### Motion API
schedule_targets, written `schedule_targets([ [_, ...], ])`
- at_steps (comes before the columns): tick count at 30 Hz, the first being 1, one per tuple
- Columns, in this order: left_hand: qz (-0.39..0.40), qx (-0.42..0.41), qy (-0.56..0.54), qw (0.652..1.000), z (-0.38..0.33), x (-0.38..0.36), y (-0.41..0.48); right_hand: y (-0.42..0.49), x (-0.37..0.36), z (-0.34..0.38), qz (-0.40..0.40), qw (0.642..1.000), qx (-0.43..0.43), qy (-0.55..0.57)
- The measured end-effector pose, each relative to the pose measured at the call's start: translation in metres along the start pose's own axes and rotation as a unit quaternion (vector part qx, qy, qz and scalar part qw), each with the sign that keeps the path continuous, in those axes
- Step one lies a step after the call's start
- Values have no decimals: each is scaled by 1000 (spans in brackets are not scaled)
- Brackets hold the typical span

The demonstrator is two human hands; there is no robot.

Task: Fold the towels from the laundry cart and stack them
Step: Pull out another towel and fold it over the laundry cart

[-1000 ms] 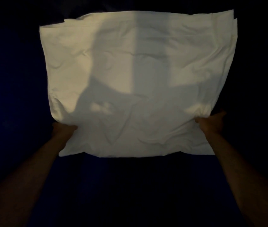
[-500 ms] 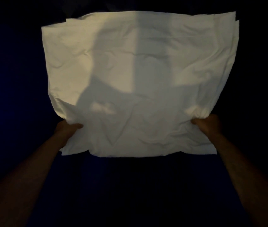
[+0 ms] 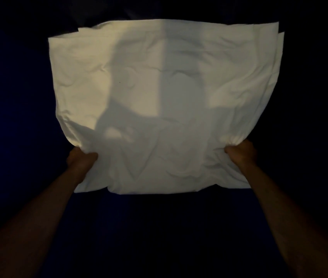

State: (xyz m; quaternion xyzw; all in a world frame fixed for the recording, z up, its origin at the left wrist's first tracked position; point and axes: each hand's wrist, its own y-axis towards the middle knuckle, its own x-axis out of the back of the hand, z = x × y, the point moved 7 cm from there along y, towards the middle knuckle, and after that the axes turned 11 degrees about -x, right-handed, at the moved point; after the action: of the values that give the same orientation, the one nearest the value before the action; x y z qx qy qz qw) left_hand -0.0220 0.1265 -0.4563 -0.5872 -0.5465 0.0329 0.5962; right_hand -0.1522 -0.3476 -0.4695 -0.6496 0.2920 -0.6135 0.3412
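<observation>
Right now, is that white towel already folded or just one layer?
Folded, partly: the towel shows offset layered edges at its far corners. The left hand and right hand grip its near sides.

Just one camera sees this, worn up on the person's head. It looks forward and down, from close by, at the big white wrinkled towel [image 3: 163,97] filling the middle of its view.

The surface [image 3: 159,233] under me is dark, almost black with a blue cast, too dim for me to tell what it is. One white towel [image 3: 179,87] lies spread on it from the centre toward 12 o'clock. It is creased, with layered edges showing at 1 o'clock and its 6 o'clock edge rumpled.
</observation>
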Motion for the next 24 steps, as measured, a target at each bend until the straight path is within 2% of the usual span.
schedule_targets([
  [9,4,-17,-2,1000,-24,17,-24,-37,17,16,40,991,63,110],
  [17,-35,-78,116,990,-81,54,-70,-102,53,54,5,989,147,10],
  [24,-44,-150,122,980,-126,93,-135,-188,100,66,-74,974,208,-51],
])
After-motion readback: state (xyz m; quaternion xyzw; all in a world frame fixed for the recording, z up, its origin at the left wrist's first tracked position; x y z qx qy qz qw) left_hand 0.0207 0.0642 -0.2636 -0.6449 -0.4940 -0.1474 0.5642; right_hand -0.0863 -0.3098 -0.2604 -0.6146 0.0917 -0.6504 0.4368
